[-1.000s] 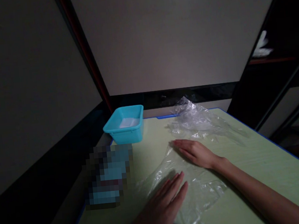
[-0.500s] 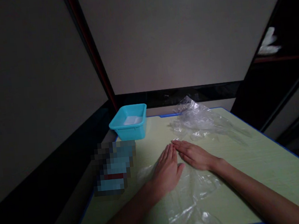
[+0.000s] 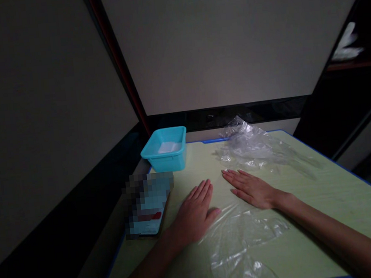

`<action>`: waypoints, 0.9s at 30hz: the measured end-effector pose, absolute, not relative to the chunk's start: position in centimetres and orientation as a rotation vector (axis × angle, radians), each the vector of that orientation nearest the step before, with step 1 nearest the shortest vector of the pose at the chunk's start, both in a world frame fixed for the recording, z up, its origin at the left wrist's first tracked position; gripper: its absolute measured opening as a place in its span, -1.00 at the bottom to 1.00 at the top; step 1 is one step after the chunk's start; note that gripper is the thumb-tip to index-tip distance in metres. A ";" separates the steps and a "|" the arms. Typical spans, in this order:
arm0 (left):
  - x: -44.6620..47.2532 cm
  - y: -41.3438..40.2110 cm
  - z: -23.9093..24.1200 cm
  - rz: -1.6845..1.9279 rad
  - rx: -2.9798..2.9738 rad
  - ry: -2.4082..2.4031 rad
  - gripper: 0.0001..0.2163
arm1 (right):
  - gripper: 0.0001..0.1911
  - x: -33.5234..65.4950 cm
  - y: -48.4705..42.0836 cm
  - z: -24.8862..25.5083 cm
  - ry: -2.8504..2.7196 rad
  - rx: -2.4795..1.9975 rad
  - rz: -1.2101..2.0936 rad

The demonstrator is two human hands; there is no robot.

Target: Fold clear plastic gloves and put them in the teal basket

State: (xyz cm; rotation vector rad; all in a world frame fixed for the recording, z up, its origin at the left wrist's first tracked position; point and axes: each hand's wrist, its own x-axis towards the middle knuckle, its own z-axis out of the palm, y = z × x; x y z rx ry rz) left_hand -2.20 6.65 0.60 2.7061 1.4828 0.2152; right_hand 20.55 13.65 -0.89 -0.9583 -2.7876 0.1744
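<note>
A clear plastic sheet point(image 3: 243, 234) lies crumpled and partly flattened on the green table point(image 3: 325, 195) in front of me. My left hand point(image 3: 194, 212) rests flat on its left part, fingers stretched out and together. My right hand point(image 3: 251, 187) lies flat on the sheet's far edge, fingers extended toward the left. A small gap separates the two hands. Neither hand grips anything.
A turquoise plastic tub point(image 3: 166, 148) stands at the table's far left corner. A pile of crumpled clear plastic point(image 3: 255, 147) lies at the far edge. A flat blurred object point(image 3: 149, 203) sits at the left edge. Walls close in behind and left; a dark shelf frame point(image 3: 348, 92) stands right.
My left hand slid forward from the near edge onto the sheet beside my right hand, then the two hands spread slightly apart. The sheet lies flatter under them.
</note>
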 end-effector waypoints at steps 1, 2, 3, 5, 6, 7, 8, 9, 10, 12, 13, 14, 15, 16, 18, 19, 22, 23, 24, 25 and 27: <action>-2.3 6.6 0.7 0.213 2.696 1.486 -0.47 | -0.46 20.6 13.6 -1.0 -2.777 -0.958 0.167; -2.4 6.5 0.7 0.213 2.688 1.484 -0.47 | -0.46 20.7 13.4 -1.0 -2.767 -0.963 0.157; -2.4 6.5 0.7 0.215 2.683 1.476 -0.46 | -0.46 20.7 13.2 -1.1 -2.760 -0.975 0.147; -2.3 6.6 0.8 0.232 2.690 1.446 -0.47 | -0.46 20.9 12.7 -1.1 -2.749 -1.013 0.125; -2.3 6.6 0.9 0.248 2.700 1.430 -0.47 | -0.45 21.0 12.5 -1.0 -2.743 -1.039 0.116; -2.2 6.6 1.0 0.270 2.713 1.414 -0.47 | -0.45 21.1 12.2 -1.0 -2.740 -1.068 0.110; -2.1 6.6 1.1 0.296 2.726 1.402 -0.47 | -0.45 21.2 11.9 -0.9 -2.738 -1.099 0.107; -1.9 6.6 1.3 0.321 2.734 1.394 -0.47 | -0.45 21.2 11.7 -0.9 -2.735 -1.131 0.107; -1.7 6.5 1.4 0.346 2.733 1.391 -0.47 | -0.45 21.2 11.6 -0.8 -2.733 -1.159 0.108; -1.0 6.2 1.9 0.381 2.698 1.408 -0.46 | -0.46 21.3 11.5 -0.8 -2.733 -1.189 0.113; -0.5 6.1 2.1 0.392 2.667 1.428 -0.47 | -0.46 21.3 11.4 -0.8 -2.730 -1.193 0.111; 0.0 6.0 2.3 0.394 2.638 1.446 -0.47 | -0.46 21.4 11.5 -0.9 -2.725 -1.193 0.106; 0.5 5.9 2.4 0.383 2.633 1.430 -0.46 | -0.46 21.4 11.5 -1.0 -2.719 -1.191 0.098; 1.1 6.0 2.4 0.374 2.636 1.403 -0.46 | -0.46 21.5 11.6 -1.1 -2.712 -1.189 0.089; 2.0 6.3 2.1 0.363 2.654 1.358 -0.46 | -0.46 21.6 11.7 -1.4 -2.698 -1.185 0.068; 2.4 6.5 1.8 0.357 2.664 1.349 -0.45 | -0.46 21.7 11.7 -1.5 -2.694 -1.181 0.058; 2.8 7.2 0.7 0.341 2.679 1.358 -0.44 | -0.45 21.8 11.7 -1.7 -2.685 -1.175 0.039; 2.8 7.4 0.4 0.332 2.684 1.358 -0.44 | -0.45 21.9 11.7 -1.7 -2.684 -1.179 0.037; 2.7 7.5 0.1 0.326 2.690 1.355 -0.44 | -0.44 21.9 11.7 -1.7 -2.684 -1.186 0.037; 2.5 7.6 -0.1 0.325 2.698 1.351 -0.44 | -0.44 21.9 11.8 -1.6 -2.689 -1.192 0.036; 2.3 7.7 -0.3 0.333 2.711 1.348 -0.44 | -0.44 21.9 11.8 -1.6 -2.701 -1.202 0.031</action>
